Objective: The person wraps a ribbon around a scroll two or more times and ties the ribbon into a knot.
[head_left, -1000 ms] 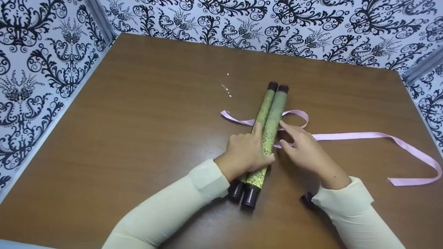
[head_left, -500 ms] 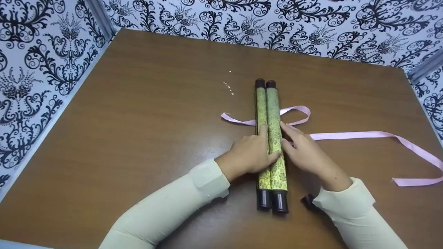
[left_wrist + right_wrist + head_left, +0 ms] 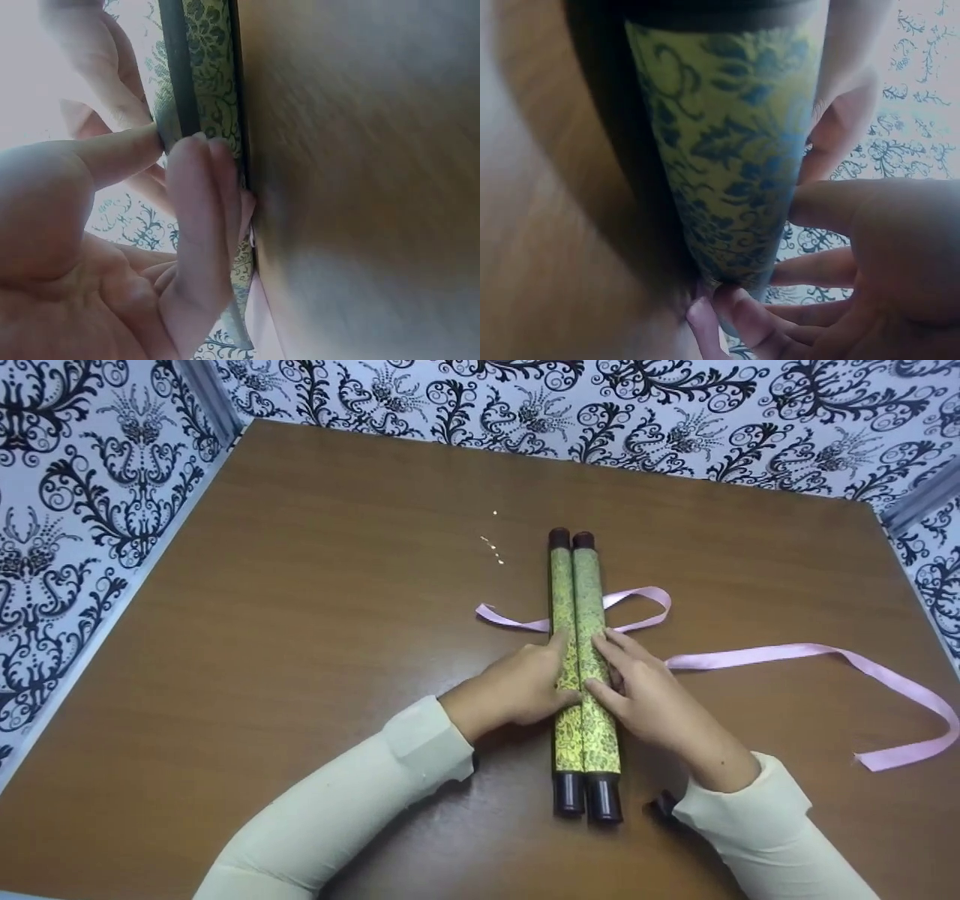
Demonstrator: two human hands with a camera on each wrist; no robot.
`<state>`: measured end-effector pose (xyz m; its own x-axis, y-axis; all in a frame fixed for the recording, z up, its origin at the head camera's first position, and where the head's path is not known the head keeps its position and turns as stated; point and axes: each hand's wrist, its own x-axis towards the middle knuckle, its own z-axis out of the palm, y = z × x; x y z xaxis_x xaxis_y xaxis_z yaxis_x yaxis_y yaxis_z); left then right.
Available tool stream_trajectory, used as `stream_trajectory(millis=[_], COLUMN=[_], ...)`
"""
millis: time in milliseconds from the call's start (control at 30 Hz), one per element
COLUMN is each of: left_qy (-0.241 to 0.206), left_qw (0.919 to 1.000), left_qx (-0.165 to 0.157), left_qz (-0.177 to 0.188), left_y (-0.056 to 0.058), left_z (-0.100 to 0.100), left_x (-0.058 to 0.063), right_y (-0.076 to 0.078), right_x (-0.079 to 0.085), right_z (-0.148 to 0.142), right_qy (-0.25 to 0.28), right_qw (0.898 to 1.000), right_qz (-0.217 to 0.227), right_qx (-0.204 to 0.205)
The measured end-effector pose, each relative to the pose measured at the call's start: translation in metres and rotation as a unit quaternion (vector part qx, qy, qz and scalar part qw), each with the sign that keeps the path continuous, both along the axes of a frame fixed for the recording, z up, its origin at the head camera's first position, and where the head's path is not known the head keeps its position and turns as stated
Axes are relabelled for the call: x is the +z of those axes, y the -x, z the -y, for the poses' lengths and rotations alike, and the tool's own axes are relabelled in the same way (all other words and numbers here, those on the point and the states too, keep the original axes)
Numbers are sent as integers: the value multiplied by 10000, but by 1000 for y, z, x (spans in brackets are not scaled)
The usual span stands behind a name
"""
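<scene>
A scroll wound into two rolls lies lengthwise on the table, its left roll against its right roll. Both are yellow-green with a floral pattern and have dark end knobs. My left hand holds the left roll, thumb on top and fingers along its outer side. From the other side my right hand grips the right roll, thumb and fingertips against it. Beneath the scroll passes a pink ribbon, looped near the right roll. In the right wrist view, fingers curl in at the patterned roll.
The ribbon's long tail curves across the right of the brown table. Several tiny pale specks lie beyond the scroll to the left. Panels with black floral print border the table at the back and sides.
The scroll has swung from a slant to nearly straight, its near end moving right. My right thumb and fingers have come onto the right roll. My left thumb has drawn back to the left roll.
</scene>
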<state>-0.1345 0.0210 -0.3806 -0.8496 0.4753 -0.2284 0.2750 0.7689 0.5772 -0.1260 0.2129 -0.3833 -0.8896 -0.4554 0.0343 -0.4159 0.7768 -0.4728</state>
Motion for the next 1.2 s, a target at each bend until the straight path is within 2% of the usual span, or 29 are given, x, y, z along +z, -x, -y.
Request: stream_trajectory(millis=[233,300,467,500,567,667,767,933,1067,1200], left_qy=[-459,-421,-221,-269,-100,384,970,1492,1832,1908], left_qw=[9985,9988,9997,9996,9998,9968,9892,9820,9752,9715], left_qx=[-96,-121,-129,-45,176,538,657,302,-99,-250], left_qz=[295,232,-20,57,-49,-439,-884,-1118,-1242,-1387], left_y=[10,12,14,15,18,26,37,51,56,59], left_z=[6,7,11,14,20,34,46,61,64,63], left_x=[1,2,1,2,4,7,8,6,2,1], right_y=[1,2,-2,-5,-10,-19,-27,-33,-31,-31], right_x=[0,2,5,6,8,11,13,10,6,3], right_z=[2,2,1,2,3,7,10,13,15,16], right_qy=[155,136,-311,-470,-805,-1213,-1429,-1508,-1499,-1499], right_qw=[9996,9997,9995,9987,9957,9894,9862,9831,9769,9726], right_qz=[141,123,-93,-190,-431,-720,-681,-499,-694,-967], right_qx=[-181,-173,-35,18,157,353,489,908,1352,1491])
